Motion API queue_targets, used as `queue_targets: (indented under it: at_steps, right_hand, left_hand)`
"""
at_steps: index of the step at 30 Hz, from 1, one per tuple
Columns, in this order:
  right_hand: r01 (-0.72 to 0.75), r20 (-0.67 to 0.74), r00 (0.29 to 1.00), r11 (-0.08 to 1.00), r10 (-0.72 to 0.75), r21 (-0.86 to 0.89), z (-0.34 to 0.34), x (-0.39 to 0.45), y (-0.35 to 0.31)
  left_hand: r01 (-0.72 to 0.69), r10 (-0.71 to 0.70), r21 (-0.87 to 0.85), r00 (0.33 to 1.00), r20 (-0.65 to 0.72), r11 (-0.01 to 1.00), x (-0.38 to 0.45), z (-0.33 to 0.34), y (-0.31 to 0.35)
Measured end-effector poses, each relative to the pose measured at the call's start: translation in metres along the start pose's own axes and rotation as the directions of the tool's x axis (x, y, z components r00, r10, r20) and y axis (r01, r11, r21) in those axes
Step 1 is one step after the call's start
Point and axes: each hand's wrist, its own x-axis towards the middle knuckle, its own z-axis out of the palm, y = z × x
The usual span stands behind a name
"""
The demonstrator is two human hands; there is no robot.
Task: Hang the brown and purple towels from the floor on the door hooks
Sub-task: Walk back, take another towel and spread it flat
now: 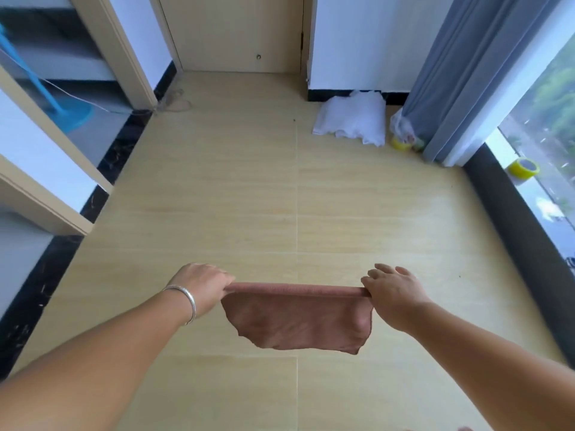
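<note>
Towel: brown, stretched in the air between both hands.
Left hand: grips one corner.
Right hand: thumb-pinch only, fingers spread; risk of slip.
Hooks: none visible.

So the towel hangs stretched between both hands, left hand on one end, right hand on the other, above the floor. Door is straight ahead at the far end. A bag sits against the far wall, right of the door, curtain just beside it. Tape roll on the sill further right, fan off left.
</note>
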Motion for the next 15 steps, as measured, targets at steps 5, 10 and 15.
queue_targets:
  at_steps: [5,10,15]
  right_hand:
    - [-0.042,-0.131,0.991,0.999,0.039,-0.015,-0.131,-0.021,0.039]
    - [-0.065,-0.266,0.963,0.997,0.05,-0.048,-0.257,-0.061,0.072]
    - [-0.1,-0.351,0.934,0.992,0.067,-0.075,-0.374,-0.111,0.098]
  left_hand:
    - [0.055,-0.055,-0.002,0.996,-0.067,0.998,-0.031,-0.133,-0.034]
    - [0.129,-0.13,-0.013,0.982,-0.136,0.992,-0.077,-0.262,-0.054]
    - [0.157,-0.148,0.024,0.964,-0.223,0.987,-0.134,-0.383,-0.07]
